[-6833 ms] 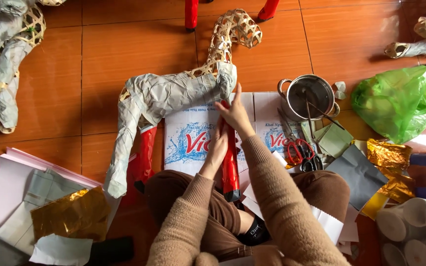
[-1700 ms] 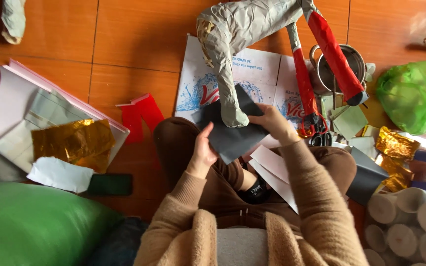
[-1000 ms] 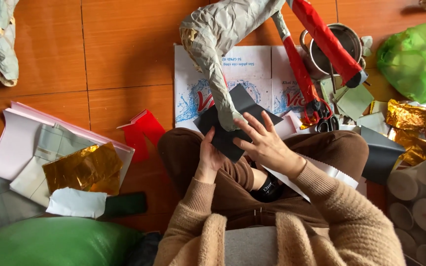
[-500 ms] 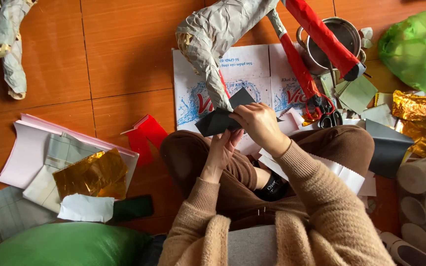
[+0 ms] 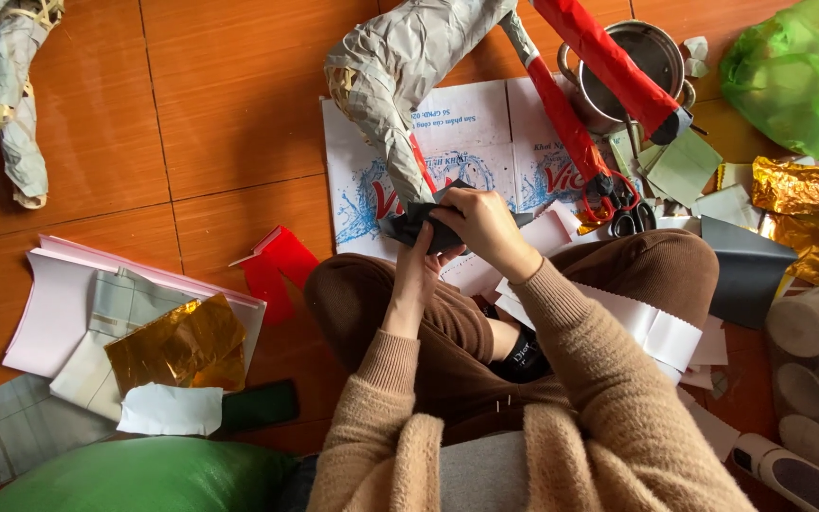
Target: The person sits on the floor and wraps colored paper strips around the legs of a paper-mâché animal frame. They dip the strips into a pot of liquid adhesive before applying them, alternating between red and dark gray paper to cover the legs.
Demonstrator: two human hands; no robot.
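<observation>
At the left of the frame I see a stack of pink, grey and gold foil sheets (image 5: pixel 135 327) on the tiled floor (image 5: pixel 210 123), with open tile above it. At centre my left hand (image 5: pixel 416 267) and right hand (image 5: pixel 479 225) both pinch a piece of dark paper (image 5: pixel 416 224) around the foot of the paper-wrapped animal figure (image 5: pixel 409 57), over flattened cardboard (image 5: pixel 471 142). Red-handled scissors (image 5: pixel 618 204) lie just right. At upper right a metal pot (image 5: pixel 632 71) holds a stick; I cannot tell what else. A green plastic bag (image 5: pixel 798 66) fills the corner, crowding that edge.
</observation>
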